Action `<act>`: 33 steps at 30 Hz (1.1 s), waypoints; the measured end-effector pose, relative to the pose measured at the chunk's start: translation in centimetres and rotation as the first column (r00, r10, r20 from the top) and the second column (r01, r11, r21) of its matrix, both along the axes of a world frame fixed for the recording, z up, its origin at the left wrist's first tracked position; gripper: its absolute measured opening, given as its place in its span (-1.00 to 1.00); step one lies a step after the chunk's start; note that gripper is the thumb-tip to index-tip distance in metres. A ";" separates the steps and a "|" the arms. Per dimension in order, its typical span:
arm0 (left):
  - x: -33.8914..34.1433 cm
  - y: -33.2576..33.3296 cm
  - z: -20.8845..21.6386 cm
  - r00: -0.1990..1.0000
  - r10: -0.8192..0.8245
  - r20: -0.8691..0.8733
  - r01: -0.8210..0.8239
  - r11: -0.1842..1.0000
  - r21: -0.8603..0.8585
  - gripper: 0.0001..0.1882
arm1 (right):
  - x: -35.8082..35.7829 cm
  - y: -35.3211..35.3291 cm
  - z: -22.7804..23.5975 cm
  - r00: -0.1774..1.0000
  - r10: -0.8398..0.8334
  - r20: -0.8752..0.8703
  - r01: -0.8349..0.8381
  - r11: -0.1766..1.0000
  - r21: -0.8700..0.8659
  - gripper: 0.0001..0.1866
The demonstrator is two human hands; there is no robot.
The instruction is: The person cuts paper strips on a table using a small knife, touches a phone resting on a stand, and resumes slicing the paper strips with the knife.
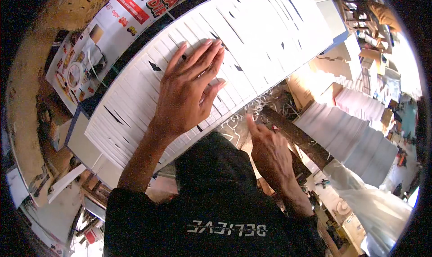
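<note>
Two bare hands at work. Left hand (189,93) palm down on a long white stack of strips (256,36), which slants across in front of the person, dark slits between strips. Its fingers spread modestly: little finger and thumb apart, the middle three close together, gripping nothing. Right hand (273,149) just off the near edge of the stack, index finger stretched out, the others bent; cannot tell whether they pinch anything. Pale curly scraps (258,105) close by its fingertip.

Writing: poster (101,32) beyond the stack, bold red and black lettering plus food pictures; a tape roll (74,75) sits on it. Black shirt (211,212) has pale block letters, upside down in view.

Hard to see: stack's far end bleached by glare; right thumb hidden. Paper piles (348,133) to the right, blurred.
</note>
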State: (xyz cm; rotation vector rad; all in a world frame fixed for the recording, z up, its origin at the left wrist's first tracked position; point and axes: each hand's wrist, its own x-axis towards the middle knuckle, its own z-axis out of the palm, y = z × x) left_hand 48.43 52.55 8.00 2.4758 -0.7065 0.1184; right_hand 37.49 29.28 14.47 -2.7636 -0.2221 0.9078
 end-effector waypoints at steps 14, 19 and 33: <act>0.4 1.1 0.4 0.992 -0.115 -0.058 0.111 0.991 -0.079 -0.20 | 1.6 1.7 1.4 0.945 -0.239 0.224 0.151 0.924 0.351 -0.35; 0.2 1.1 0.1 0.992 -0.110 -0.055 0.107 0.992 -0.064 -0.22 | 2.0 2.4 1.2 0.948 -0.228 0.221 0.135 0.920 0.367 -0.36; 0.0 0.9 -0.4 0.995 -0.082 -0.055 0.079 0.995 -0.060 -0.21 | 2.2 2.5 2.9 0.970 -0.168 0.174 0.116 0.955 0.274 -0.28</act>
